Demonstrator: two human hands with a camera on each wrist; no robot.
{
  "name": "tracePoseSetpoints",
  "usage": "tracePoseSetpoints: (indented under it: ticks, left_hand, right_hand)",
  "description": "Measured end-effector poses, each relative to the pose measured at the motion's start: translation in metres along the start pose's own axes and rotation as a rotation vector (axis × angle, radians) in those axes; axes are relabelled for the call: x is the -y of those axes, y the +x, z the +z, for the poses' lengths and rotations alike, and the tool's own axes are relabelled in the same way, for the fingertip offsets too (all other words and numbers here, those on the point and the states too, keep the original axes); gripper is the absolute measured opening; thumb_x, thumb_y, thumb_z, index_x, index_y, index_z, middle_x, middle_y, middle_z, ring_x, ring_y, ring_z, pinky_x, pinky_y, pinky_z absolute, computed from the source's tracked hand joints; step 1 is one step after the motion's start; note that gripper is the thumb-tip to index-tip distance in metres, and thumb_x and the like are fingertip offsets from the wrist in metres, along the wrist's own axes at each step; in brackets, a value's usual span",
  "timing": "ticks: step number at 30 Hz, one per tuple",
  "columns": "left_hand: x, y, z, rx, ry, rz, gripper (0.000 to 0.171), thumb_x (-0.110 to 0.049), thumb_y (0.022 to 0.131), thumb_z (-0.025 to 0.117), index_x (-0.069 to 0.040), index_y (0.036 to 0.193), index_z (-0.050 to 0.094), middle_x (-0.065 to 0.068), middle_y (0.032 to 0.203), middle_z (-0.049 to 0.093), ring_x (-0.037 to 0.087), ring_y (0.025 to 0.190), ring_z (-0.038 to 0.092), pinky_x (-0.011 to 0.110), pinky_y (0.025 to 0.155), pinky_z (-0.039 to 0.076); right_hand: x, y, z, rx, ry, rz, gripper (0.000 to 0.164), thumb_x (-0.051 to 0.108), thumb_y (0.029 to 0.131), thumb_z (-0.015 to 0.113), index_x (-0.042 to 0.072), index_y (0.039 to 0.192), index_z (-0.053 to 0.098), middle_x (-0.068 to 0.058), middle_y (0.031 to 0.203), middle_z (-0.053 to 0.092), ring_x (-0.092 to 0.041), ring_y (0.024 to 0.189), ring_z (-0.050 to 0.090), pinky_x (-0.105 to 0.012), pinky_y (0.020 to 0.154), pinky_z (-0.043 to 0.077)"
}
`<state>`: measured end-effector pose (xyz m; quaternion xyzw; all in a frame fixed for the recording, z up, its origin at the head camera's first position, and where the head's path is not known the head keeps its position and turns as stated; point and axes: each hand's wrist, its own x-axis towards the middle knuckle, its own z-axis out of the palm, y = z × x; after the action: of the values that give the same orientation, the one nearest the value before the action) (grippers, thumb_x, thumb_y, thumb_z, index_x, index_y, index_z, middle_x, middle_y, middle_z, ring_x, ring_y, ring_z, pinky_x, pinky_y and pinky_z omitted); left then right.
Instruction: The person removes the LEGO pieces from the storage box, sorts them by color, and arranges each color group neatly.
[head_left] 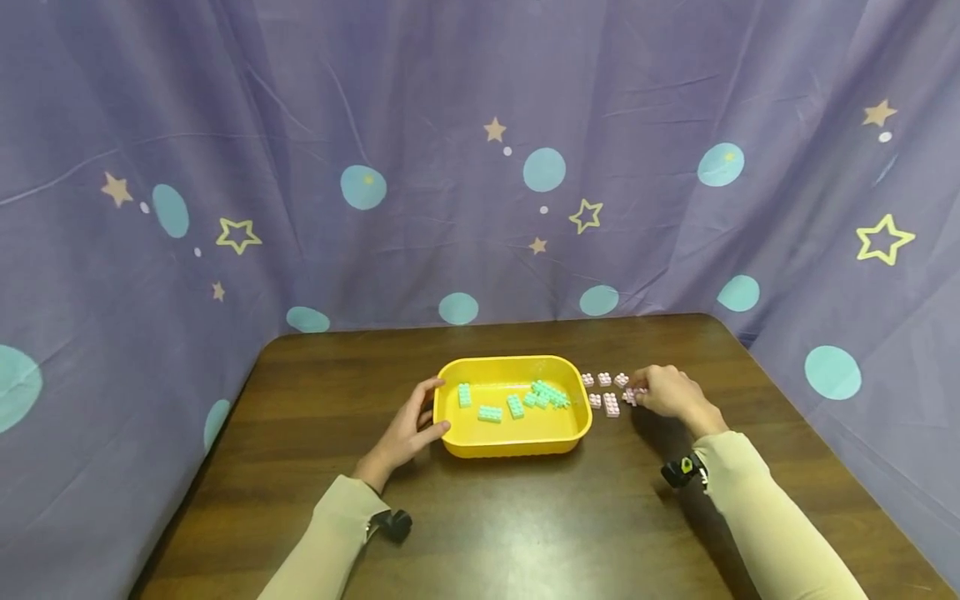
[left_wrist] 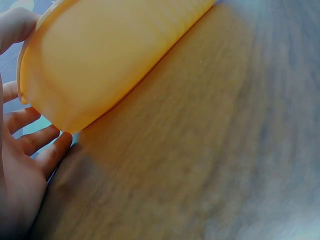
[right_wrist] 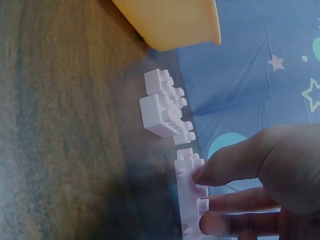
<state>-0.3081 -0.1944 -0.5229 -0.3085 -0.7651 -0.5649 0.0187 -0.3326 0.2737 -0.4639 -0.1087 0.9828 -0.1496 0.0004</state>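
My left hand (head_left: 403,430) holds the left end of a yellow plastic tray (head_left: 512,447). In the left wrist view the thumb lies at the rim, and the other fingers touch the outer wall. Inside the tray lie several mint-green toy bricks (head_left: 491,413), some bunched toward its right side. Right of the tray, my right hand (head_left: 670,390) pinches at a pink toy brick (right_wrist: 187,195), thumb and fingertips at its studded side. The fingers partly hide that brick in the head view. Several more pink toy bricks (head_left: 611,405) lie between this hand and the tray.
A brown wooden table (head_left: 495,533) carries everything. Behind it and along both sides hangs a purple curtain (head_left: 450,83) with stars and dots. Each wrist wears a small black camera; one camera (head_left: 681,472) is on the right sleeve.
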Motion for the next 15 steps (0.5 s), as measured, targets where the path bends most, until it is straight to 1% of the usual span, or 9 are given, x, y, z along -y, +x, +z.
tracePoseSetpoints:
  ticks: [1, 5, 8, 12, 15]
  left_hand:
    - [-0.002, 0.001, 0.0, 0.004, -0.001, -0.002, 0.068, 0.002, 0.09, 0.063, 0.005, 0.146, 0.025, 0.03, 0.154, 0.02, 0.049, 0.137, 0.034, 0.06, 0.102, 0.04]
    - [-0.021, 0.001, -0.002, 0.021, 0.003, -0.009, 0.066, 0.002, 0.09, 0.063, 0.013, 0.143, 0.025, 0.036, 0.152, 0.019, 0.052, 0.135, 0.034, 0.061, 0.101, 0.04]
    - [-0.035, 0.001, -0.002, 0.023, 0.013, -0.007, 0.065, 0.001, 0.09, 0.063, 0.016, 0.141, 0.026, 0.038, 0.151, 0.021, 0.053, 0.133, 0.036, 0.06, 0.1, 0.042]
    - [-0.039, 0.0, -0.002, 0.019, 0.009, 0.0, 0.065, 0.001, 0.09, 0.063, 0.016, 0.141, 0.026, 0.038, 0.15, 0.022, 0.054, 0.132, 0.036, 0.06, 0.099, 0.042]
    - [-0.039, -0.001, -0.001, 0.019, 0.005, -0.004, 0.066, 0.0, 0.09, 0.063, 0.015, 0.142, 0.026, 0.037, 0.151, 0.022, 0.052, 0.133, 0.036, 0.06, 0.1, 0.042]
  right_hand:
    - [0.0, 0.0, 0.0, 0.001, 0.001, -0.001, 0.021, 0.017, 0.082, 0.069, 0.019, 0.101, 0.075, -0.003, 0.088, 0.072, -0.026, 0.078, 0.065, -0.042, 0.054, 0.048]
    - [0.0, -0.002, 0.001, 0.001, 0.01, 0.001, 0.025, 0.016, 0.081, 0.068, 0.017, 0.106, 0.075, -0.005, 0.091, 0.073, -0.027, 0.078, 0.066, -0.043, 0.055, 0.049]
    - [0.0, -0.004, 0.002, -0.013, 0.012, 0.002, 0.027, 0.015, 0.081, 0.068, 0.017, 0.106, 0.075, -0.005, 0.091, 0.073, -0.027, 0.078, 0.066, -0.044, 0.055, 0.049]
    - [0.0, -0.004, 0.003, -0.017, 0.009, 0.004, 0.026, 0.015, 0.082, 0.067, 0.018, 0.107, 0.075, -0.005, 0.092, 0.073, -0.028, 0.078, 0.066, -0.045, 0.055, 0.049]
    - [0.0, -0.005, 0.004, -0.008, 0.008, 0.004, 0.026, 0.017, 0.083, 0.067, 0.019, 0.108, 0.074, -0.006, 0.095, 0.073, -0.029, 0.081, 0.066, -0.046, 0.056, 0.05]
